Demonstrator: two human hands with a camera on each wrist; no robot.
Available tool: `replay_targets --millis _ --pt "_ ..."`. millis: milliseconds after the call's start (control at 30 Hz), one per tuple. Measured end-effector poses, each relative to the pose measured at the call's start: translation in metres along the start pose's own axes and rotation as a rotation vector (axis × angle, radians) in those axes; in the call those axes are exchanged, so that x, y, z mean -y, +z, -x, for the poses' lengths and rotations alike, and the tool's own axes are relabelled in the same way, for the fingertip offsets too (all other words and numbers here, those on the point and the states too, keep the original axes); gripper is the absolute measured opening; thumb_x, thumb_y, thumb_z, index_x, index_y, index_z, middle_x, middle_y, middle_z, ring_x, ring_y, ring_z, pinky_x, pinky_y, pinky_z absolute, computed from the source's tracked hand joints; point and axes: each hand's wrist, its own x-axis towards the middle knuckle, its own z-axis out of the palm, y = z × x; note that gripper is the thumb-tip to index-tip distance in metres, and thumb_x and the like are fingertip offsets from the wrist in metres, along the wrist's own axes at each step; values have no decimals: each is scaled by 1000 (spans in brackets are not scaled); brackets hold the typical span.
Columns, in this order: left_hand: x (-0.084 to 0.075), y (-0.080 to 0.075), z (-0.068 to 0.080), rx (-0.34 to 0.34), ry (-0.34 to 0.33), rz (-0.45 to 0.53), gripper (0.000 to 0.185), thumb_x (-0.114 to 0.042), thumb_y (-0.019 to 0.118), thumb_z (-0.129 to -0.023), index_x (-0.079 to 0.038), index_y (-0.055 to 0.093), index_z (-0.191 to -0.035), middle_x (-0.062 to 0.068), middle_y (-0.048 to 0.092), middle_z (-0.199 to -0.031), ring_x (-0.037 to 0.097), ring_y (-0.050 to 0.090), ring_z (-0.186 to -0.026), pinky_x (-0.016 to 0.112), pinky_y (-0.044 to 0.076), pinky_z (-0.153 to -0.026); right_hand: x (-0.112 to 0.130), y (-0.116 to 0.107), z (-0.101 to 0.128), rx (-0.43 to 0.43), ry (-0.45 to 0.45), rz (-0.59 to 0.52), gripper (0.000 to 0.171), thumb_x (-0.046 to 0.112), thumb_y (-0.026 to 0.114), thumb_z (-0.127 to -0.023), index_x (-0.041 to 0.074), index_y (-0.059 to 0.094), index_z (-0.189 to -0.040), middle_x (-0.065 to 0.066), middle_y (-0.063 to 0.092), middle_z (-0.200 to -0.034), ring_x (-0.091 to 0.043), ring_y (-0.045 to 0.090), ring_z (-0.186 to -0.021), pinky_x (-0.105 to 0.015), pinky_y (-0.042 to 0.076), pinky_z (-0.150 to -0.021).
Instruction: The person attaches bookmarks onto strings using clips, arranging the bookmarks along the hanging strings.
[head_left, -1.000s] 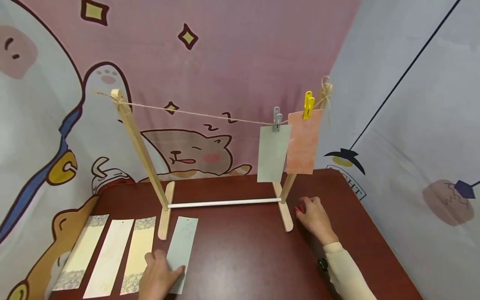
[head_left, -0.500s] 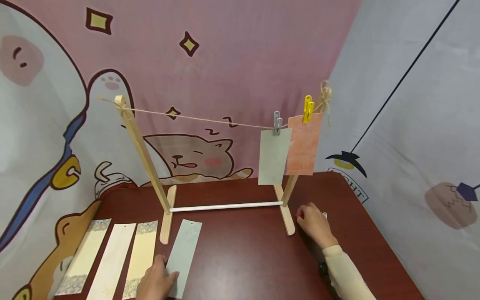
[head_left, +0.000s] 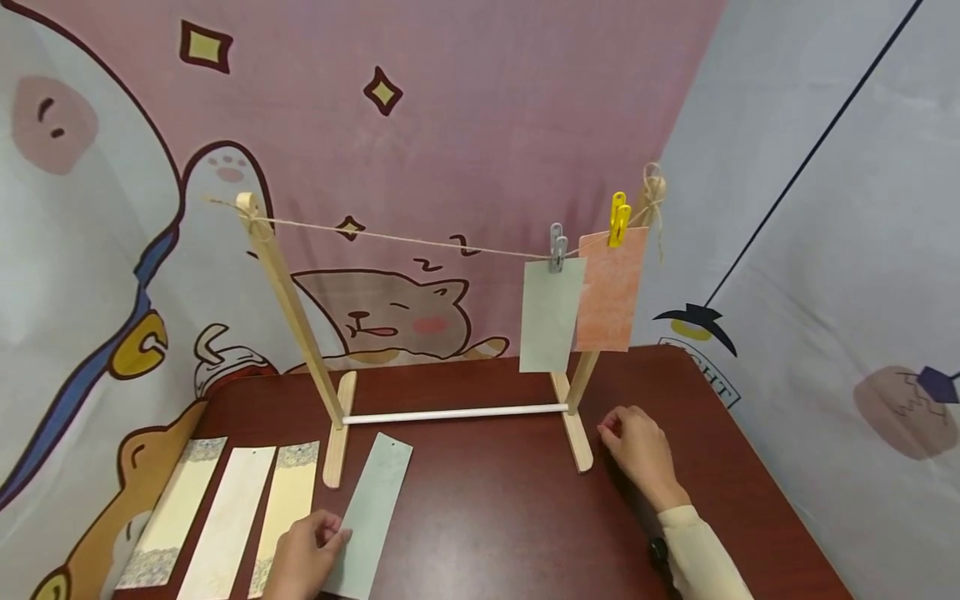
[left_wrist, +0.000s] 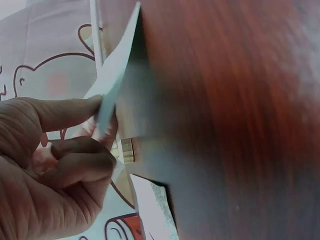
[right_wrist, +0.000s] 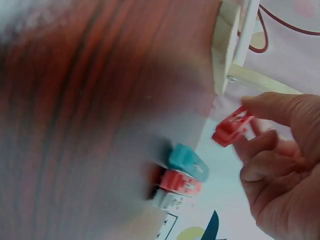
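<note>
Two hands: left hand [head_left: 300,557] pinches green card [head_left: 367,512]; right hand [head_left: 641,454] pinches red peg [right_wrist: 231,128]; rack [head_left: 450,412] between; no readable writing.

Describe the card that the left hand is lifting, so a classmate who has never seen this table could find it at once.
Start at the wooden rack on the red-brown table. In front of its left foot lie four long cards; take the rightmost, the grey-green card, pinched by the left hand. The other three are cream or yellow.
</note>
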Motion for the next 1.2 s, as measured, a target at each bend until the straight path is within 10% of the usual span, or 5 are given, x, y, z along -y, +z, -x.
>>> replay_targets --millis 200,400,767,1200 --pt "-1 -3 -2 -10 -1 173 12 2 87 -90 0 75 -92 0 67 -76 14 58 -67 25 47 -60 18 -16 2 -174 -30 -83 38 9 93 -88 -3 75 -119 -11 70 -89 -23 62 -72 -48 52 -65" --pt "-3 2 -1 -51 -8 282 11 4 86 -91 3 77 -98 3 71 -81 11 62 -72 24 51 -63 43 -34 2 -298 -58 -199 29 6 95 -85 2 82 -111 -6 69 -83 -16 58 -70 -23 42 -59" --pt "-26 19 -9 -195 274 474 10 8 86 -88 2 78 -92 2 71 -77 5 47 -59 22 41 -52 98 -78 -5 -230 17 -626 27 9 91 -91 13 84 -116 -4 69 -86 -14 57 -75 -23 39 -56" --pt "-72 28 -27 -113 313 618 9 3 87 -89 -4 81 -93 4 72 -78 8 44 -58 21 35 -52 151 -113 -32 -219 -142 -772 27 3 86 -95 10 81 -121 -13 70 -79 -15 51 -61 -26 34 -51"
